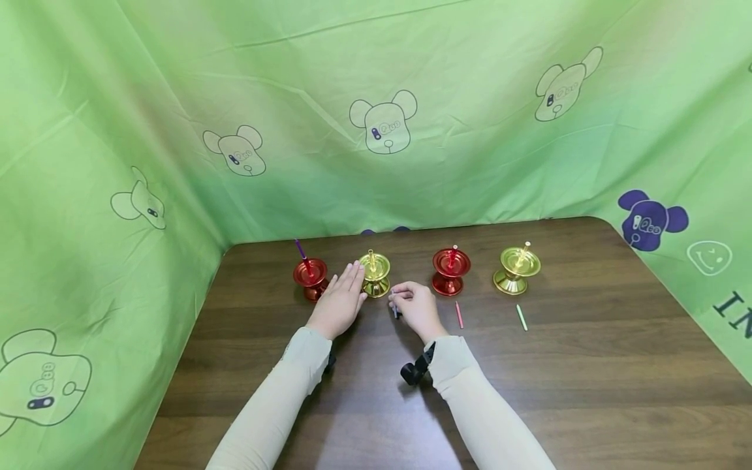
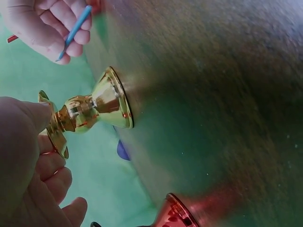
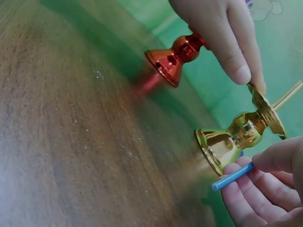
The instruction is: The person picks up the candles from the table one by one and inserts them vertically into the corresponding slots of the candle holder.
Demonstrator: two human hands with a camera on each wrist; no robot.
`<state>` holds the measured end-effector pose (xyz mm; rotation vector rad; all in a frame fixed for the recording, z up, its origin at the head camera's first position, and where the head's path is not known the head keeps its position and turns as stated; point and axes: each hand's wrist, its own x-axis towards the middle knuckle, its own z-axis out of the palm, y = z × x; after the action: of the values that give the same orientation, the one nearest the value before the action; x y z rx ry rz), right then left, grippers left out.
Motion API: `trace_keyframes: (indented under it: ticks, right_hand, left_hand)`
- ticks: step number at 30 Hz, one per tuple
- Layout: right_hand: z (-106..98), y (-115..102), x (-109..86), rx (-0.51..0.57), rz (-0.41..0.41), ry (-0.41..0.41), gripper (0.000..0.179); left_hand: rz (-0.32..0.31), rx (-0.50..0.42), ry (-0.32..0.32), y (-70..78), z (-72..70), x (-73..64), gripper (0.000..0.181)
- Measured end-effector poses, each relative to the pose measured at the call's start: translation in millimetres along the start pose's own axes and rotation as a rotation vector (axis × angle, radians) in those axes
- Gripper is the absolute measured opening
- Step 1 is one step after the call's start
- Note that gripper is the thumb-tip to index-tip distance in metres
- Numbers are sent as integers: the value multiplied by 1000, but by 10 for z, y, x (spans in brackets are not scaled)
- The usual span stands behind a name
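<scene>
In the head view, my left hand (image 1: 339, 303) is at the left gold candle holder (image 1: 375, 287), which stands upright on the table. Its thumb and fingers hold the dish rim of that gold holder (image 2: 109, 100) in the left wrist view, other fingers extending past it. A thin gold tube (image 3: 287, 95) rises from the dish. Right of the holder, my right hand (image 1: 418, 309) pinches a slim blue candle (image 3: 233, 176) between thumb and fingertips, beside the holder's base. The candle (image 2: 75, 33) slants, its thin tip near the thumb.
A red holder (image 1: 309, 273) with a purple candle (image 1: 300, 249) stands left of my left hand. To the right are another red holder (image 1: 451, 263) and gold holder (image 1: 520, 262). Before them lie a pink candle (image 1: 459, 314) and a pale green candle (image 1: 521, 317).
</scene>
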<state>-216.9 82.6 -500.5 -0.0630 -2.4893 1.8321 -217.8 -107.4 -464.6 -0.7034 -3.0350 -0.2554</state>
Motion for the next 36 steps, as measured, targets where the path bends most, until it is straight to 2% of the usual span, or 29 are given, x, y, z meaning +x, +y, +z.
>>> trace_keyframes:
  ticks: [4, 13, 20, 26, 36]
  right_hand:
    - [-25, -21, 2, 49, 0, 1, 13]
    - [-77, -91, 22, 86, -16, 25, 16]
    - [-91, -165, 45, 87, -75, 28, 18]
    - [-98, -234, 90, 48, -144, 58, 15]
    - [-129, -309, 124, 62, -196, 72, 17]
  left_hand:
    - [1, -2, 0, -1, 0, -5, 60]
    - [6, -2, -14, -8, -12, -19, 62]
    - [13, -18, -14, -2, -44, -28, 63]
    - [11, -31, -16, -1, -54, -32, 64]
    - [18, -42, -37, 21, -85, -35, 68]
